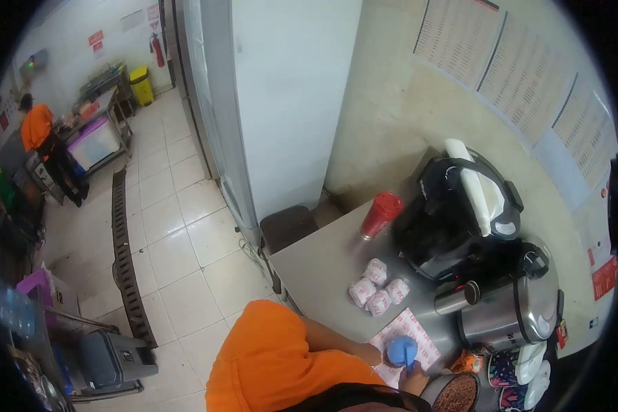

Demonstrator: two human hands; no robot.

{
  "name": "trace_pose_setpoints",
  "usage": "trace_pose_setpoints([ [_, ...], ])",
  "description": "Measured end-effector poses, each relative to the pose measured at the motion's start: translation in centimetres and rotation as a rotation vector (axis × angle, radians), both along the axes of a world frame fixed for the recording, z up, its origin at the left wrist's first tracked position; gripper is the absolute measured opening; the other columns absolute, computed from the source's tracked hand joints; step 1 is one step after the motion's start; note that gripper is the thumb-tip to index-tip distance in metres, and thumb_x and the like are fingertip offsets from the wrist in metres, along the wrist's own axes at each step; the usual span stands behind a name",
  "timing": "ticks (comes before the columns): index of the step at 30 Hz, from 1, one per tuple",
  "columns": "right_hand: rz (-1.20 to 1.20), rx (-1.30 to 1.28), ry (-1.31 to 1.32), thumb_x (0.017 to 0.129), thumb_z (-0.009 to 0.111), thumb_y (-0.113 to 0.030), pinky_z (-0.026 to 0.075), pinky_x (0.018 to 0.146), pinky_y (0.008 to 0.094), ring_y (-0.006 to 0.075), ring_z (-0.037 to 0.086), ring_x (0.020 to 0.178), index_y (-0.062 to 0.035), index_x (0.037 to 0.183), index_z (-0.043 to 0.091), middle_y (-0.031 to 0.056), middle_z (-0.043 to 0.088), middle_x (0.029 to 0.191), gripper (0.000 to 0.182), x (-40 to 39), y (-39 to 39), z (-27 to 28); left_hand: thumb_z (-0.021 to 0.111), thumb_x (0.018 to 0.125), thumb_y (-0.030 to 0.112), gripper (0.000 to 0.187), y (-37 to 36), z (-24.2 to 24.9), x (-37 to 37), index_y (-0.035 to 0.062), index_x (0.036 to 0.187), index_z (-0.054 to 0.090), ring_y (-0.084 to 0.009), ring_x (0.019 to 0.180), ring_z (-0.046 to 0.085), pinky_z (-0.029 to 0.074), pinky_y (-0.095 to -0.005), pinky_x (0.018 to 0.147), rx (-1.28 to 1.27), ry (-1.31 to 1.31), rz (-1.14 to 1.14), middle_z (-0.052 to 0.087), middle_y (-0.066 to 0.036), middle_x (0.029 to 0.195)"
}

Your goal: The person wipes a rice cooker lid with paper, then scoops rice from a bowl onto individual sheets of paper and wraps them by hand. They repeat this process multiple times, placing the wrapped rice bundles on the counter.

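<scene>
A blue round cup (399,350) with a handle stands on a printed paper sheet (424,342) on the steel table (309,264). My right hand (413,379) is closed around the cup's handle, at the sheet's lower edge. At the cup's left side is my left hand (371,355); its fingers are too small and partly hidden to make out. Several wrapped balls (378,301) with red print sit together above the sheet. A pot of brown grains (456,395) is right of my right hand.
A red tumbler (382,214), a black cooker (439,220), a steel cooker (505,312) and a metal cup (453,299) stand on the table. Patterned mitts (511,378) lie at the lower right. Far left, a person in orange (40,130) stands at a counter.
</scene>
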State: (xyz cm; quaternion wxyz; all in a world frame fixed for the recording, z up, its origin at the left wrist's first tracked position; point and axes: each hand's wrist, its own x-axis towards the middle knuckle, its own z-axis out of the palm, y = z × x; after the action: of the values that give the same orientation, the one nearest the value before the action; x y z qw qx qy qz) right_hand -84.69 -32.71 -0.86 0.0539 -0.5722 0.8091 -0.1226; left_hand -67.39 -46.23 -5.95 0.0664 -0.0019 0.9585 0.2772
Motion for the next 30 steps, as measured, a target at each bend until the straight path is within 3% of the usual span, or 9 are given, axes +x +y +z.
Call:
trace_pose_setpoints([
  [8,-0.267,-0.482,0.086,0.074,0.061,-0.015,0.042,0.076,0.0479,0.0394,0.055,0.086,0.0002,0.098,0.059,0.0183,0.061,0.084,0.029,-6.1,4.0,4.4,0.052,0.079,0.016,0.015,-0.6,1.6,0.2,0.0034,0.083,0.060,-0.0368,0.081,0.061,0.047,-0.0477,0.070,0.112,0.155,0.057,0.062,-0.019,0.083],
  [10,-0.115,-0.604,0.300,0.079,0.062,-0.014,0.037,0.046,0.0421,0.0329,0.048,0.049,-0.0030,0.060,0.055,0.0177,0.050,0.054,0.023,-3.6,4.7,12.9,0.051,0.080,0.017,0.017,-0.7,2.5,0.3,0.0030,0.083,0.060,-0.0370,0.080,0.061,0.047,-0.0475,0.070,0.154,0.129,0.063,0.061,-0.020,0.084],
  [12,-0.207,-0.335,0.234,0.090,0.058,-0.030,0.043,0.039,0.0311,0.0163,0.060,0.049,-0.0037,0.101,0.062,0.0086,0.066,0.067,0.028,-13.0,12.4,6.8,0.049,0.081,0.018,0.019,-0.8,2.7,0.2,0.0027,0.083,0.060,-0.0372,0.080,0.061,0.047,-0.0474,0.069,0.205,0.102,0.056,0.061,-0.022,0.085],
  [13,-0.691,-0.181,0.396,0.080,0.054,-0.049,0.047,0.054,0.0481,0.0390,0.060,0.061,-0.0069,0.092,0.065,0.0197,0.064,0.071,0.045,-10.0,12.3,8.3,0.049,0.081,0.018,0.020,-0.9,2.2,0.0,0.0024,0.084,0.060,-0.0373,0.079,0.061,0.046,-0.0474,0.069,0.237,0.113,0.084,0.061,-0.022,0.086],
  [14,-0.886,-0.119,0.272,0.076,0.062,-0.024,0.043,0.078,0.0469,0.0396,0.057,0.090,-0.0018,0.106,0.059,0.0211,0.063,0.093,0.037,-12.0,13.7,6.0,0.048,0.082,0.019,0.021,-0.6,1.3,-0.4,0.0022,0.085,0.061,-0.0374,0.078,0.060,0.046,-0.0474,0.069,0.270,0.119,0.097,0.061,-0.023,0.087],
  [16,-0.820,0.080,0.364,0.070,0.064,-0.019,0.045,0.072,0.0484,0.0386,0.059,0.083,-0.0101,0.121,0.053,0.0209,0.063,0.085,0.052,-11.1,14.8,6.4,0.048,0.081,0.018,0.021,-0.3,-2.3,-1.7,0.0027,0.084,0.062,-0.0376,0.079,0.060,0.046,-0.0468,0.070,0.508,-0.118,0.289,0.061,-0.023,0.087],
  [20,-0.790,0.237,0.372,0.080,0.059,-0.021,0.046,0.070,0.0458,0.0364,0.059,0.084,-0.0096,0.114,0.058,0.0183,0.064,0.089,0.036,-11.0,14.7,7.9,0.050,0.077,0.016,0.018,-0.1,-0.8,-0.7,0.0031,0.079,0.062,-0.0367,0.082,0.058,0.044,-0.0460,0.071,0.425,-0.005,0.310,0.060,-0.020,0.085],
  [24,-0.766,-0.410,0.279,0.083,0.061,-0.018,0.047,0.073,0.0447,0.0386,0.061,0.088,-0.0067,0.113,0.059,0.0235,0.062,0.096,0.032,-14.7,16.0,5.2,0.055,0.080,0.021,0.018,-1.1,3.8,-0.3,0.0066,0.084,0.064,-0.0343,0.083,0.059,0.046,-0.0445,0.075,0.096,0.072,0.110,0.062,-0.017,0.086],
  [30,-0.873,-0.243,0.052,0.080,0.059,-0.014,0.046,0.065,0.0479,0.0408,0.060,0.077,-0.0138,0.115,0.049,0.0200,0.062,0.081,0.036,-12.7,13.0,8.8,0.055,0.082,0.015,0.012,-0.9,3.7,-0.8,0.0073,0.088,0.061,-0.0329,0.082,0.058,0.047,-0.0426,0.071,0.155,0.239,0.131,0.061,-0.014,0.084],
])
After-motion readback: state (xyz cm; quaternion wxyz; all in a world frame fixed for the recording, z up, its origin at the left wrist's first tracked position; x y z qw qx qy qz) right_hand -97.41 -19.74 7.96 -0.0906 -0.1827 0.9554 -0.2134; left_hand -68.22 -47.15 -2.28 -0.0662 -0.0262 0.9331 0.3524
